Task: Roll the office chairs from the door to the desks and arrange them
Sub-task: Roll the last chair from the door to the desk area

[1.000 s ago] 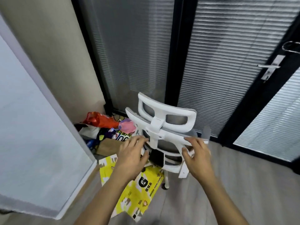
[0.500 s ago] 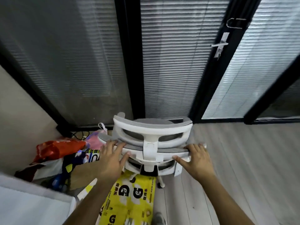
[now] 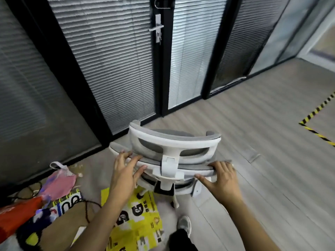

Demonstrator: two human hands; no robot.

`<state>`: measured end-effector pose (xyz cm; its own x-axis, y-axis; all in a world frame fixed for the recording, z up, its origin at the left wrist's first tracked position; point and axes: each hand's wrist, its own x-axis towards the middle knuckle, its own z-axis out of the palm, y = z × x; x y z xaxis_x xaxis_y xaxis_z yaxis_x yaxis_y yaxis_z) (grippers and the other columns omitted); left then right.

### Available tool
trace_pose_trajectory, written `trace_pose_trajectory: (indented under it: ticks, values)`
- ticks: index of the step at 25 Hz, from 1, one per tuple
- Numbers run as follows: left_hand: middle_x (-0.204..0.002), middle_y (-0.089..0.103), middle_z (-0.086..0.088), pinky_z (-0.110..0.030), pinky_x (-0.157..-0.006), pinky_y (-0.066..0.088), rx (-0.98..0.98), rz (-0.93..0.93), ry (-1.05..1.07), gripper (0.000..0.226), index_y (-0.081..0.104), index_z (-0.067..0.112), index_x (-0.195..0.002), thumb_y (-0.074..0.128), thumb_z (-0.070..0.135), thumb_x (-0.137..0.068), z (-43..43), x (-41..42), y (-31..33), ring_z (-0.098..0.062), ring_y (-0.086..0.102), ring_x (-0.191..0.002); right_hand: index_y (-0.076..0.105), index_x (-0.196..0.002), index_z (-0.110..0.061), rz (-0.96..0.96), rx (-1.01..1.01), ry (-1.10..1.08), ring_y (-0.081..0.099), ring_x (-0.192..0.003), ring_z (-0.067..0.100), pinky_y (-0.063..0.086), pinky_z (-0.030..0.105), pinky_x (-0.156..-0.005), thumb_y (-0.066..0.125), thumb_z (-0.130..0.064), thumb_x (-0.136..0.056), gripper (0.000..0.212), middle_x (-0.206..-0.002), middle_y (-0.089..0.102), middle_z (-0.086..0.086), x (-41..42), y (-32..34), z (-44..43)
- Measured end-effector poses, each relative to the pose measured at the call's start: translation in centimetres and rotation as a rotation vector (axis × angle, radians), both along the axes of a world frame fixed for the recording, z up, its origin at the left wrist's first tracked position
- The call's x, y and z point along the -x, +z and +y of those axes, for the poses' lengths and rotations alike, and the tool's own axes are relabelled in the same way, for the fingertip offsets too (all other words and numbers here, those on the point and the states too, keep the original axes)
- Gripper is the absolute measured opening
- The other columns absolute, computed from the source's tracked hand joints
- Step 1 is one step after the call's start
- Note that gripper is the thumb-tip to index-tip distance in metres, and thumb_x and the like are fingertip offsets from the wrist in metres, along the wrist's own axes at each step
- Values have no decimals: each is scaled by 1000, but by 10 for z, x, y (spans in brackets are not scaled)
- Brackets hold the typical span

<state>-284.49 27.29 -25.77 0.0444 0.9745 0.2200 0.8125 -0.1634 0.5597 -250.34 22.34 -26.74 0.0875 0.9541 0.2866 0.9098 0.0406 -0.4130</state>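
Note:
A white office chair (image 3: 172, 142) with a grey mesh back and headrest stands on the wood floor just in front of me, seen from behind and above. My left hand (image 3: 125, 173) grips the left end of the backrest's top edge, fingers curled over it. My right hand (image 3: 222, 180) holds the right end of the same edge. The seat and most of the base are hidden under the back; one white leg with a caster (image 3: 175, 201) shows below. The glass door (image 3: 157, 33) with a silver handle stands behind the chair.
Bags and clutter lie at the left: a pink bag (image 3: 58, 182), a red bag (image 3: 16, 216), a yellow printed bag (image 3: 134, 223) under the chair's left side. Black-framed glass walls with blinds run behind. Yellow-black floor tape (image 3: 315, 113) marks the right. My shoe (image 3: 184, 225) is below.
The view has swung right, bringing the door to the centre and open floor into sight. The chair has turned with my hands, which have closed on the backrest's top edge.

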Motion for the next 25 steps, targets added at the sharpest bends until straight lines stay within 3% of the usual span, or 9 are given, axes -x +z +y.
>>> trace_pose_trajectory:
  ticks: [3,6,10,14,17,21,25]
  values:
    - [-132,45,-6,-39,-110,38,-8,-30,-154,35,67,31,-118,59,51,-91,14,-54,-5,-25,36,-136,59,-96,-23,-18,-3,-168,53,-96,22,45,38,-91,69,-73,-76,55,-94,59,-8,-40,2,-40]
    - [-130,45,-6,-39,-108,40,-12,-56,-304,32,67,31,-117,67,43,-88,27,-126,-4,-25,40,-131,60,-97,-20,12,-30,-314,54,-99,22,44,44,-101,74,-66,-77,52,-95,60,-6,-88,0,-74]
    - [-126,46,-4,-24,-102,34,-37,-86,-485,29,68,29,-113,75,29,-86,36,-242,-5,-23,45,-121,59,-103,-19,48,-70,-486,52,-109,18,29,43,-118,67,-69,-80,55,-104,60,-6,-171,-2,-113]
    - [-125,48,-5,-29,-101,37,-11,-92,-626,32,69,28,-114,77,31,-83,46,-385,-11,-27,50,-118,58,-105,-20,87,-77,-638,46,-116,14,27,48,-119,63,-71,-80,57,-108,58,-5,-282,-6,-144]
    - [-125,50,-4,-30,-101,37,-2,-80,-713,34,68,26,-115,74,40,-84,50,-500,-12,-26,50,-117,56,-104,-23,118,-69,-719,52,-114,14,16,45,-123,64,-72,-80,55,-107,56,-10,-379,-11,-160]
    - [-122,49,2,-26,-101,35,23,-107,-816,37,68,28,-115,64,50,-84,54,-649,-5,-20,49,-115,59,-105,-20,118,-60,-811,53,-116,19,12,42,-124,61,-73,-79,59,-107,58,-5,-505,-14,-173]
    - [-119,50,5,-26,-99,37,40,-133,-901,30,67,30,-112,70,44,-86,56,-804,-4,-20,50,-111,62,-115,-19,107,36,-911,44,-135,24,11,44,-125,48,-82,-76,75,-121,61,3,-641,-14,-184]
